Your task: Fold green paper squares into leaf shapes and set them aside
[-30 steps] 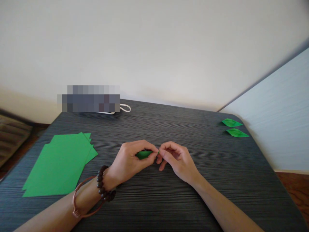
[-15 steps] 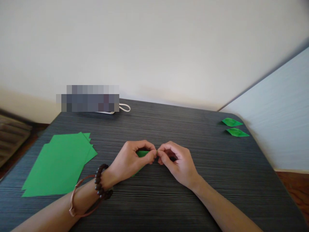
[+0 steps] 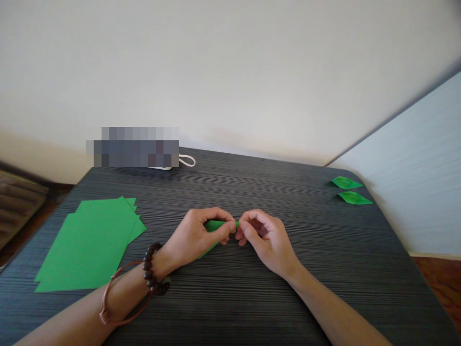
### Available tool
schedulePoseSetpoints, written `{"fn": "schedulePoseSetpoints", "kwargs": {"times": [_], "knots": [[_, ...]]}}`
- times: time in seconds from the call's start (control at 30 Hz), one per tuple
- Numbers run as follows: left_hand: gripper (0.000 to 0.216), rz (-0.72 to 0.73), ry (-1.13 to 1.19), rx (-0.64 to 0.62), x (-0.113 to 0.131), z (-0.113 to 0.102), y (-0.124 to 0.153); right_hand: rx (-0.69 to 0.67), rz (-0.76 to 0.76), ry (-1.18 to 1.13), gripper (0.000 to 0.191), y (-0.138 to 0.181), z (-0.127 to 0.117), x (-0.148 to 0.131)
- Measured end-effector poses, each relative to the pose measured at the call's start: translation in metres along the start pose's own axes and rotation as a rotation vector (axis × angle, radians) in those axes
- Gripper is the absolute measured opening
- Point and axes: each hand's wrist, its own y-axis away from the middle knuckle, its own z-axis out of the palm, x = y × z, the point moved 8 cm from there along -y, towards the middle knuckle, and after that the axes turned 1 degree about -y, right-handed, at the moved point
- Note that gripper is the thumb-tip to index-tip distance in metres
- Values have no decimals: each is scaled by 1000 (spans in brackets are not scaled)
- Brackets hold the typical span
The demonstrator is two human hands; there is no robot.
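A folded piece of green paper (image 3: pixel 213 225) is pinched between the thumb and fingers of my left hand (image 3: pixel 201 235), which covers much of it. At the paper's right tip, the thumb and forefinger of my right hand (image 3: pixel 265 240) are closed on the small green point. The two hands almost touch at the fingertips, just over the dark table (image 3: pixel 230 298). How the paper is folded under my left hand is hidden.
To the left lies a loose stack of green paper sheets (image 3: pixel 86 245). Two folded green paper pieces (image 3: pixel 346 182) rest near the table's right edge. A blurred-out object (image 3: pixel 135 154) with a white loop (image 3: pixel 188 160) stands at the back left, by the wall.
My right fingertips have shifted slightly right, so a bit more of the green tip shows between the hands. My left hand stays nearly in place, holding the paper.
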Motion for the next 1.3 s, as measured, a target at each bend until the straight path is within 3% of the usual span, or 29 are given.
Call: {"fn": "schedulePoseSetpoints", "kwargs": {"times": [0.2, 0.47, 0.63, 0.87, 1.07, 1.3], "knots": [[21, -30, 184, -28, -11, 0, -5, 203, -12, -44, 16, -5, -23, 7], [18, 6, 107, -76, -11, 3, -5, 129, -46, -17, 16, -3, -17, 7], [14, 27, 118, -118, -6, 8, -4, -32, -32, 87, 10, -3, -1, 3], [26, 3, 311, 127, -14, -11, -8, 5, -26, 43, 10, -2, -4, 7], [27, 46, 306, 60, -8, 0, -2, 66, -131, 323, 8, -1, -9, -6], [17, 182, 189, 207, -4, -11, -1, 118, -274, 397, 7, 2, -9, -19]]}}
